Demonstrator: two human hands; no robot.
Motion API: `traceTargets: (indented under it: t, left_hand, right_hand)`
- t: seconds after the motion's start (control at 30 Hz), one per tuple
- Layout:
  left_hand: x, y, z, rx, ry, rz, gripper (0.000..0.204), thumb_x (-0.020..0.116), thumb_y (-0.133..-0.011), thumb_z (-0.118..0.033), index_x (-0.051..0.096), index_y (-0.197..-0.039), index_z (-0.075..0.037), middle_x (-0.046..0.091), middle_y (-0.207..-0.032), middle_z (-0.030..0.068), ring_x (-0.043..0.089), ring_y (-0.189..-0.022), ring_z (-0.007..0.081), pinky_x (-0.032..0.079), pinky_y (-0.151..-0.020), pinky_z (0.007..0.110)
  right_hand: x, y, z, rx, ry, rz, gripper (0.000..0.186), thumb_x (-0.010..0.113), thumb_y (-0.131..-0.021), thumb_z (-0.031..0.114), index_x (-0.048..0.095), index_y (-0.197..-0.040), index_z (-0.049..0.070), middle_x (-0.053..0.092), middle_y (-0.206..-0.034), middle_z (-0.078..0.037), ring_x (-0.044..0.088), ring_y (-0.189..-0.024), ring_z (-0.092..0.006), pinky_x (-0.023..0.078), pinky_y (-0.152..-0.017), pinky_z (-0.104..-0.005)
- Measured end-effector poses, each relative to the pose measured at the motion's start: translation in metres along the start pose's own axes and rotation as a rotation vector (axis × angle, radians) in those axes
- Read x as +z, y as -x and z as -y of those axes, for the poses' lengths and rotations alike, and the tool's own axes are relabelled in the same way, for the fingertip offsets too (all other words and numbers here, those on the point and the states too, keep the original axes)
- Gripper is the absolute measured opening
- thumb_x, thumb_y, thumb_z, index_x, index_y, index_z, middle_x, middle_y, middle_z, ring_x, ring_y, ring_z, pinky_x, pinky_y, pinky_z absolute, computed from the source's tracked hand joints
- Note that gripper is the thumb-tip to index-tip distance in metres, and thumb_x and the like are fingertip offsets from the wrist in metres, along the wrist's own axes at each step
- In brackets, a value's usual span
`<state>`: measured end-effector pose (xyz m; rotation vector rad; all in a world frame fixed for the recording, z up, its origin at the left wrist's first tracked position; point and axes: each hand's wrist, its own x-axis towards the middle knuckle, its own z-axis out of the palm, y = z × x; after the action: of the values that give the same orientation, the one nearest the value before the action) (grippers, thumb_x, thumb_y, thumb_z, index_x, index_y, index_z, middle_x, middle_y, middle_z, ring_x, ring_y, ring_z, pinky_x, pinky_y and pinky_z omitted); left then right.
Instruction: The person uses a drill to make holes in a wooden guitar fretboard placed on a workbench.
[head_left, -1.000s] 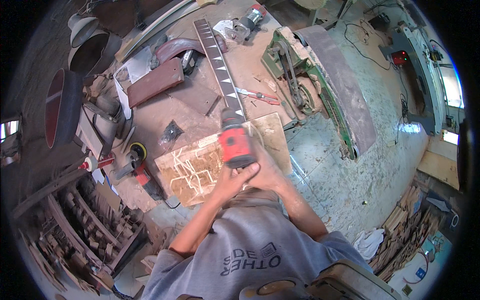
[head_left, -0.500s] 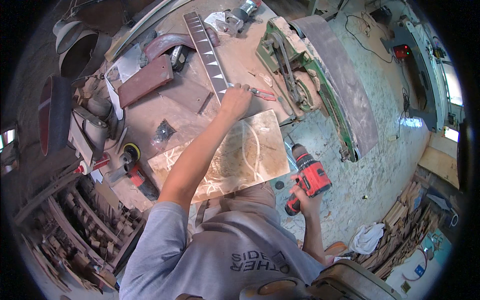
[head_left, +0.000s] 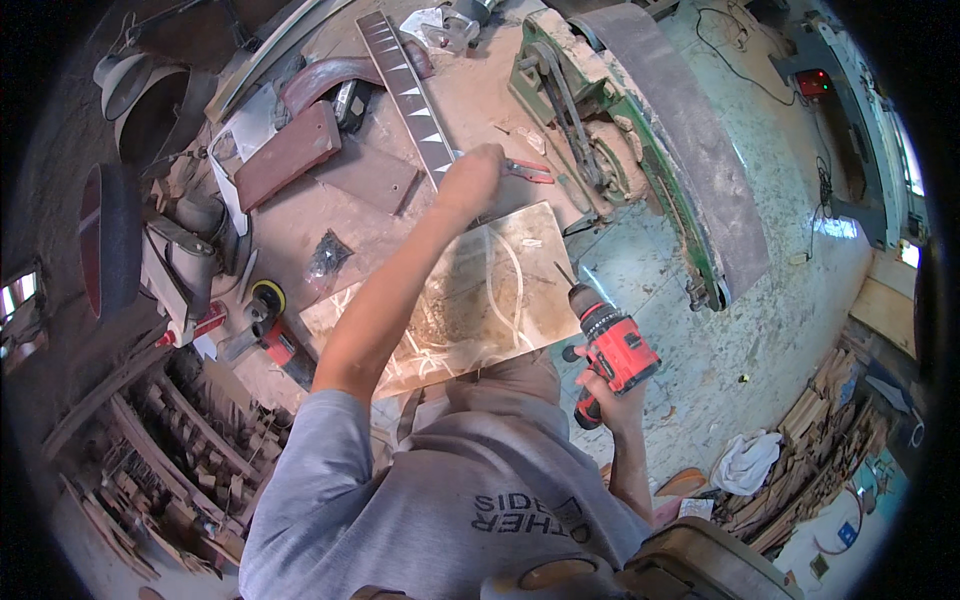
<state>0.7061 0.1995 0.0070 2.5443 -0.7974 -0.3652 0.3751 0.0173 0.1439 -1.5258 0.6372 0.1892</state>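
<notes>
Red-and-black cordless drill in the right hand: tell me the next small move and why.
Probably let the left hand settle into a grip before the red-and-black cordless drill moves: that hand is right beside the red-handled metal pliers, whether it grips anything is hidden, and the right hand holds the drill's body to the right of the flat tan board.

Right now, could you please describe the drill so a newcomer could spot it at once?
By the near edge of the bench is a board. Right of it, the right hand holds the drill; its thin bit sets it apart from the red grinder.
</notes>
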Motion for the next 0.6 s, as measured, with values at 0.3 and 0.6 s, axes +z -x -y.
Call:
traceTargets:
  t: [0.3,0.6]
  left_hand:
    - [-0.013,0.156,-0.042,-0.742,1.665,-0.095,0.015,0.065,-0.103,-0.015,0.068,-0.115,-0.005,0.073,-0.101,0.006,0.07,-0.088,0.015,0.059,-0.08,0.029]
    - [0.017,0.196,-0.058,-0.745,2.149,-0.15,0.013,0.061,-0.105,-0.014,0.066,-0.114,-0.006,0.071,-0.101,0.0065,0.069,-0.091,0.014,0.06,-0.082,0.025]
  right_hand:
    - [0.038,-0.004,0.019,-0.114,0.139,0.151,0.026,0.076,-0.082,0.006,0.074,-0.108,0.004,0.075,-0.096,-0.008,0.072,-0.085,-0.0209,0.055,-0.081,-0.0349]
    - [0.06,-0.005,0.035,-0.276,0.323,0.268,0.035,0.074,-0.078,-0.001,0.072,-0.113,0.0,0.074,-0.103,-0.009,0.071,-0.094,-0.0203,0.055,-0.087,-0.0364]
